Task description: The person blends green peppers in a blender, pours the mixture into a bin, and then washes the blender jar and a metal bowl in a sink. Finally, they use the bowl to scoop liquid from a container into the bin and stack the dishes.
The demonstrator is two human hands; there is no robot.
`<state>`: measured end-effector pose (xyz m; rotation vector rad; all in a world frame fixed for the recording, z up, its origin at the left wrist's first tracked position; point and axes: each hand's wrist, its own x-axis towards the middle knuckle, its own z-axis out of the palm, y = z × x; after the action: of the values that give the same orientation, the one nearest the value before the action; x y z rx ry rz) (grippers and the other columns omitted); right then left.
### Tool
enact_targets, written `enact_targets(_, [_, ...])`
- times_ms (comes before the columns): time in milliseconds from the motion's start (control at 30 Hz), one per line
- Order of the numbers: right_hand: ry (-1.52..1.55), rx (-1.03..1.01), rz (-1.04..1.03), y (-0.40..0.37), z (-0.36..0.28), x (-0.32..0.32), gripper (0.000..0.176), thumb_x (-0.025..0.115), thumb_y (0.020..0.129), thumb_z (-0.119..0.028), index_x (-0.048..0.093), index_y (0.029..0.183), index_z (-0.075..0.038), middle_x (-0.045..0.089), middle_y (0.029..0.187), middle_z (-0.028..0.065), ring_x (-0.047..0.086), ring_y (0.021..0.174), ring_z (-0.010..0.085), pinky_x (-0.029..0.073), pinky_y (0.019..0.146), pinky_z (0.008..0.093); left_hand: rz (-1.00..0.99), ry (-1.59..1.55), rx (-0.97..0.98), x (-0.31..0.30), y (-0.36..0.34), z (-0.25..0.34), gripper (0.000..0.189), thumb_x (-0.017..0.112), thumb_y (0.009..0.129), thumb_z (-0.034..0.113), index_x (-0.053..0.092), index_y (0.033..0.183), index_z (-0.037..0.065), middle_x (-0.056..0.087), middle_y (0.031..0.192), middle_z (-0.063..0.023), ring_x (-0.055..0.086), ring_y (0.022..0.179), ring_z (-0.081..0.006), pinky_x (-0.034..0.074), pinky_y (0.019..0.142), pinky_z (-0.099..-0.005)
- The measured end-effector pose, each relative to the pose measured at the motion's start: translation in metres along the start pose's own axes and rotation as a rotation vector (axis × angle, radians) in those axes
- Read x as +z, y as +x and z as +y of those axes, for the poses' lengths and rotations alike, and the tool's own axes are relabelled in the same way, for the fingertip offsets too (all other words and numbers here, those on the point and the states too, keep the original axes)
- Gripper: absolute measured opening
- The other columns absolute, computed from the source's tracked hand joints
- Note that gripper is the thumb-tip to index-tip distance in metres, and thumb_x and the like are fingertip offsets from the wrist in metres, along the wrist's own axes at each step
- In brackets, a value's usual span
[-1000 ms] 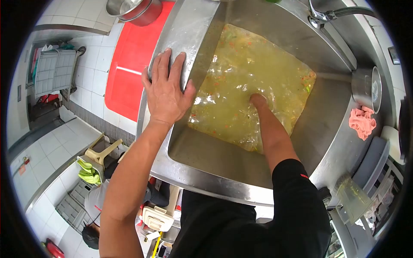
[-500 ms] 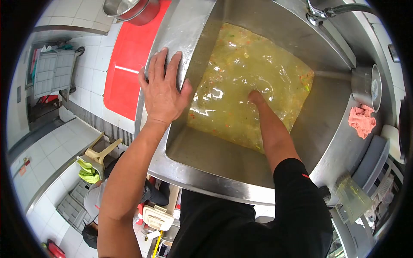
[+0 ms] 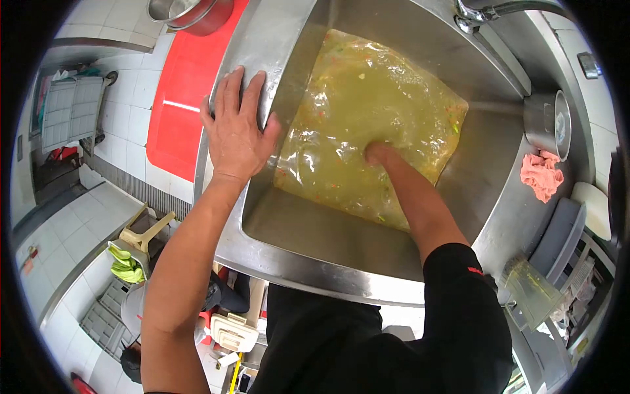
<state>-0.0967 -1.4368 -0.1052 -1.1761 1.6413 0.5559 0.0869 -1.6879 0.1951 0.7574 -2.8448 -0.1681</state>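
Note:
My left hand rests on the metal rim of the sink, palm down with its fingers spread, holding nothing. Murky yellow-green water fills the lower part of the basin, with small orange, red and green bits floating in it. My right hand is plunged into this water near the middle. Only the wrist area shows above the surface; the fingers are hidden, and whatever they touch cannot be seen.
A chrome faucet is at the far right corner. On the right ledge are a metal pot and a pink cloth. A red board and metal bowls lie left. Another person is at lower left.
My right wrist has shifted slightly left in the water, and the ripples and floating bits have moved. My left hand stays on the rim. The whole view has shifted a little.

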Motion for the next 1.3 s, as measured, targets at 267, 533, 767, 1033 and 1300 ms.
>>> enact_targets(267, [0.144,0.097,0.461,0.042,0.072,0.035,0.031,0.055,0.086,-0.022,0.071,0.103,-0.002,0.066,0.110,0.0242,0.065,0.101,0.0375,0.051,0.087,0.0471,-0.005,0.017,-0.012,-0.001,0.000,-0.002,0.068,0.066,0.079,0.030,0.046,0.143,0.017,0.039,0.149,-0.0115,0.034,0.139,-0.0306,0.019,0.113,-0.0536])
enact_targets(533, [0.156,-0.068,0.068,0.001,0.004,-0.023,0.035,0.061,0.084,-0.030,0.074,0.100,-0.002,0.067,0.112,0.0240,0.065,0.102,0.0397,0.053,0.084,0.0478,0.010,-0.001,-0.008,0.000,-0.001,-0.001,0.067,0.066,0.080,0.029,0.046,0.143,0.018,0.039,0.149,-0.0114,0.034,0.139,-0.0307,0.019,0.114,-0.0534])
enact_targets(767, [0.219,0.010,-0.038,-0.067,0.008,-0.009,0.067,0.075,0.070,-0.058,0.070,0.109,-0.003,0.066,0.116,0.0209,0.064,0.107,0.0370,0.051,0.090,0.0475,0.013,0.010,-0.007,0.001,-0.001,-0.002,0.065,0.064,0.081,0.031,0.046,0.142,0.018,0.038,0.150,-0.0109,0.033,0.140,-0.0297,0.021,0.112,-0.0571])
enact_targets(1033, [-0.190,0.141,0.023,-0.112,0.036,0.045,0.041,0.075,0.073,-0.027,0.073,0.113,-0.018,0.071,0.105,0.0139,0.069,0.098,0.0317,0.055,0.081,0.0446,0.017,0.005,-0.003,0.002,-0.002,-0.001,0.066,0.065,0.081,0.030,0.045,0.143,0.019,0.037,0.150,-0.0105,0.033,0.140,-0.0290,0.020,0.113,-0.0566])
enact_targets(1300, [-0.056,0.047,0.610,-0.228,0.036,0.015,0.052,0.059,0.083,-0.005,0.059,0.132,-0.025,0.065,0.123,0.0037,0.065,0.104,0.0274,0.054,0.087,0.0388,0.036,-0.009,-0.001,0.001,-0.003,-0.002,0.066,0.066,0.080,0.031,0.045,0.142,0.019,0.037,0.150,-0.0096,0.031,0.141,-0.0276,0.020,0.113,-0.0584])
